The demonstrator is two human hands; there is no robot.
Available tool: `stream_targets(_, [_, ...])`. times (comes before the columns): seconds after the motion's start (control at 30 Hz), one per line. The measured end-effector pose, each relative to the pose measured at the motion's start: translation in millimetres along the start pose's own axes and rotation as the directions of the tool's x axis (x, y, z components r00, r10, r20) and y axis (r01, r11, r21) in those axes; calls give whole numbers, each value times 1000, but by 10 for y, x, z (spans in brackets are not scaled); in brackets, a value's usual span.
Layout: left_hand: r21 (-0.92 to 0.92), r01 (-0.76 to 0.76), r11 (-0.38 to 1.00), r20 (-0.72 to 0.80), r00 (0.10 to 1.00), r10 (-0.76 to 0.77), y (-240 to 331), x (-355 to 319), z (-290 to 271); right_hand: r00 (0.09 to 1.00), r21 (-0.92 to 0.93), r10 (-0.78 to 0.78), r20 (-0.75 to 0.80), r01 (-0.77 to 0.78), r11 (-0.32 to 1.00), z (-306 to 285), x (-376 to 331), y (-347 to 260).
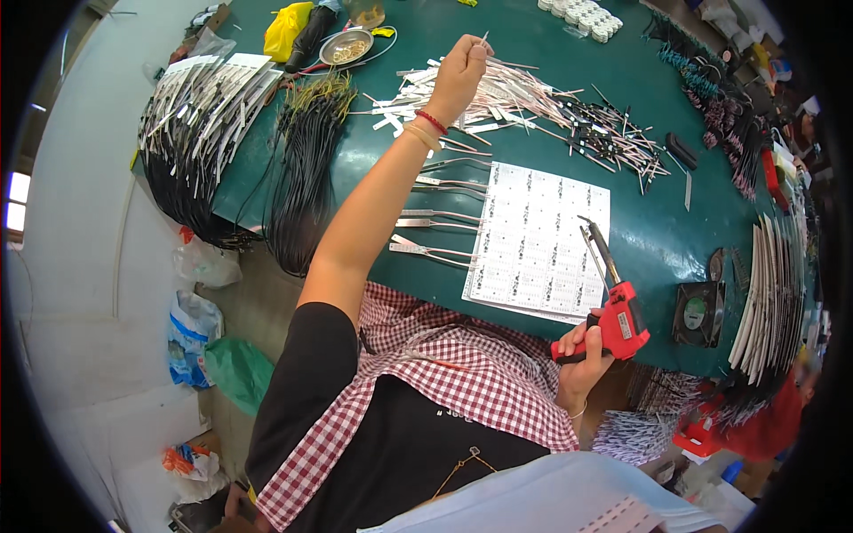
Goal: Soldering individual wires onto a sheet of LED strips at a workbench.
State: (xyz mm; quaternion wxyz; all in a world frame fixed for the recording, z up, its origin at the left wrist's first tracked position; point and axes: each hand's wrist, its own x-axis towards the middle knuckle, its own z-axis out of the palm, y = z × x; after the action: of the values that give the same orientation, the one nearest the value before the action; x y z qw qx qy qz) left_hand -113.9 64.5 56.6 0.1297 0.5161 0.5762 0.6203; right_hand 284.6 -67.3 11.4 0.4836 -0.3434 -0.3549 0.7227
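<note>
My left hand [460,69] reaches over the far side of the table, fingers pinched. A thin pale tip shows at the fingertips; I cannot make out what it belongs to. Beneath and beside it spreads a loose pile of white strips with thin leads [524,99]. My right hand [584,360] grips a red and black soldering gun [622,324], its metal tip angled up over a white circuit board panel [542,240]. Several wired strips [433,220] lie at the panel's left edge, their leads reaching it.
Bundles of black cables [306,169] and white strips [209,107] hang over the table's left edge. A metal dish [346,47] and a yellow bag [287,31] stand at the back. On the right are a small fan [698,313] and a row of pale strips [764,302].
</note>
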Motion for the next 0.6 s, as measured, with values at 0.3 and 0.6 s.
stream_targets(0.3, [-203, 180, 963, 77, 983, -168, -348, 33, -4, 1000, 12, -8, 17, 7, 1000, 18, -11, -10])
stream_targets(0.6, [-199, 293, 935, 24, 956, -294, -639, -91, 108, 1000, 23, -30, -10, 30, 999, 18, -12, -19])
